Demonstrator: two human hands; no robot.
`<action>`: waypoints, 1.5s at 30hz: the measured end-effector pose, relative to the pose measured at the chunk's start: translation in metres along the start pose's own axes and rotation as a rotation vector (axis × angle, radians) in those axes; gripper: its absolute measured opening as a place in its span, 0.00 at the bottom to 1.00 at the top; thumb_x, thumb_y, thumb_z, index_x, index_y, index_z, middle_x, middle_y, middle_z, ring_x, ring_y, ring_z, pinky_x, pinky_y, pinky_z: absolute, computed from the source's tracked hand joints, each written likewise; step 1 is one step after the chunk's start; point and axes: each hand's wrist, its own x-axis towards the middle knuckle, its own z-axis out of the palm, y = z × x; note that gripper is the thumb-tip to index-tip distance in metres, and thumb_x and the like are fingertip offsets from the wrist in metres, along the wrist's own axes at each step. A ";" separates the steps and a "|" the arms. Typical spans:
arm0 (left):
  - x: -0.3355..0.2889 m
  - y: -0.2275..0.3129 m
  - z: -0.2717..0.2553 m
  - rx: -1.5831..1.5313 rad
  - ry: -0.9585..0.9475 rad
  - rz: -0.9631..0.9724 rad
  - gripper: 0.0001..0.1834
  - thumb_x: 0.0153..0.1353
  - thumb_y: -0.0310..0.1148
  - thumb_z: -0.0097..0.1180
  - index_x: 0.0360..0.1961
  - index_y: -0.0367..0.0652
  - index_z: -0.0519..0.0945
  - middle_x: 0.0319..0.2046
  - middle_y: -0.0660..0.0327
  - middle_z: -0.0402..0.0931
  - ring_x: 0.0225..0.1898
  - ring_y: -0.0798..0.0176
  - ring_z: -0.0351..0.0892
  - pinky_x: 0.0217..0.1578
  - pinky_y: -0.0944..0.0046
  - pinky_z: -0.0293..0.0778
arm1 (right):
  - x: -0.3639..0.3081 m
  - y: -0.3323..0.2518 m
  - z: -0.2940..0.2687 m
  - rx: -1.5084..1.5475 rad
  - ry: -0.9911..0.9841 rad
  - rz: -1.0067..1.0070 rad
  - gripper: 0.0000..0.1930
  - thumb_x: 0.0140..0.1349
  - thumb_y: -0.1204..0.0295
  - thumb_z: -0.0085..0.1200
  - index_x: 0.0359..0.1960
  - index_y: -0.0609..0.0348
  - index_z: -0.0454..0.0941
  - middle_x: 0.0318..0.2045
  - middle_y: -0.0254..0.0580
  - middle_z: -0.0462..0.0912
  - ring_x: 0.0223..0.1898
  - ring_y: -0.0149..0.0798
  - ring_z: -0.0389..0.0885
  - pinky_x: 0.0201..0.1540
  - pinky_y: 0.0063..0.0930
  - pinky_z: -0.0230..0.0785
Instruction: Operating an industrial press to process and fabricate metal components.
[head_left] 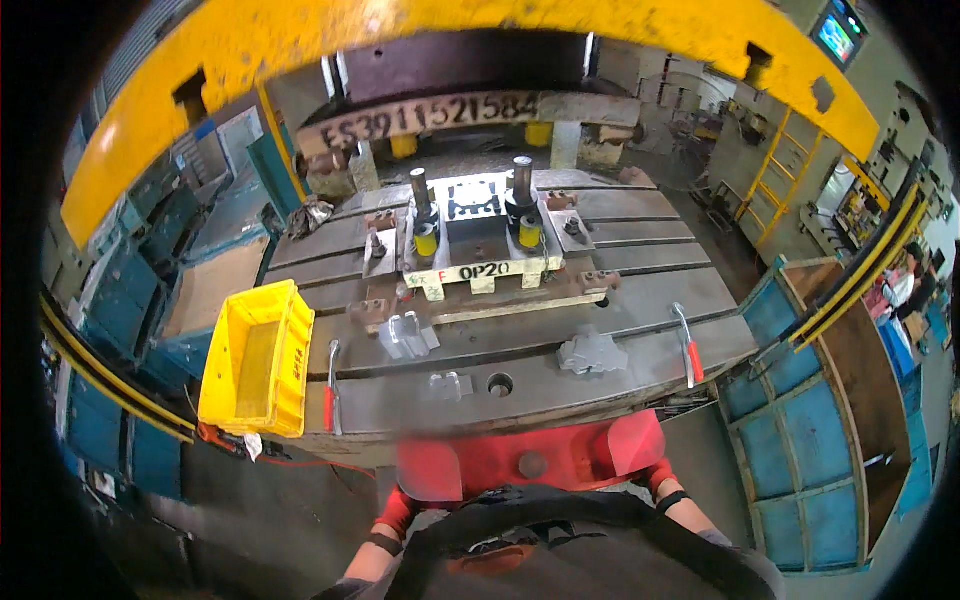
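Observation:
A red control box (560, 452) stands at the near edge of the press bed, with a raised cover at each end. My left hand (397, 510), in a red glove, is at its left end. My right hand (660, 474), gloved in red too, is at the right end. The covers and box hide the fingers of both hands. Beyond, on the press bed (520, 368), lie a group of bent metal pieces (405, 337), a pile of flat metal pieces (592, 354) and a small metal piece (450, 387). The lower die (478, 250) sits farther back with a shiny metal part (474, 198) on it.
A yellow bin (258, 360) sits at the bed's left corner. Red-handled tools lie at left (329, 400) and right (692, 355). The upper die (470, 115) hangs above the lower one. A blue-sided crate (800, 420) stands at right; another person (902, 290) is farther off.

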 end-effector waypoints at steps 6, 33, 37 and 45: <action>-0.008 -0.008 -0.005 0.037 0.015 -0.024 0.21 0.57 0.35 0.55 0.51 0.41 0.71 0.44 0.58 0.72 0.45 0.61 0.72 0.44 0.63 0.70 | 0.006 0.001 0.004 0.117 -0.040 0.031 0.21 0.52 0.52 0.56 0.42 0.51 0.76 0.41 0.44 0.80 0.30 0.46 0.81 0.26 0.46 0.72; -0.052 0.249 -0.136 -0.173 0.205 0.051 0.16 0.60 0.33 0.50 0.46 0.34 0.74 0.36 0.64 0.76 0.38 0.70 0.72 0.40 0.68 0.69 | -0.093 -0.235 0.034 -0.452 0.573 -0.552 0.20 0.53 0.56 0.58 0.36 0.62 0.77 0.30 0.46 0.81 0.31 0.45 0.78 0.36 0.32 0.68; 0.028 0.332 -0.142 -0.095 0.182 0.424 0.15 0.61 0.32 0.50 0.47 0.36 0.74 0.38 0.64 0.75 0.41 0.72 0.71 0.43 0.72 0.67 | -0.041 -0.245 0.092 -0.358 0.291 -0.529 0.27 0.47 0.52 0.62 0.42 0.61 0.75 0.34 0.47 0.81 0.36 0.46 0.79 0.40 0.34 0.69; 0.168 0.463 -0.144 0.268 0.345 0.627 0.17 0.54 0.41 0.58 0.39 0.39 0.76 0.31 0.56 0.78 0.35 0.63 0.77 0.36 0.65 0.70 | -0.029 -0.235 0.139 -0.555 0.349 -0.627 0.29 0.44 0.56 0.66 0.43 0.63 0.74 0.34 0.46 0.80 0.34 0.40 0.77 0.38 0.31 0.69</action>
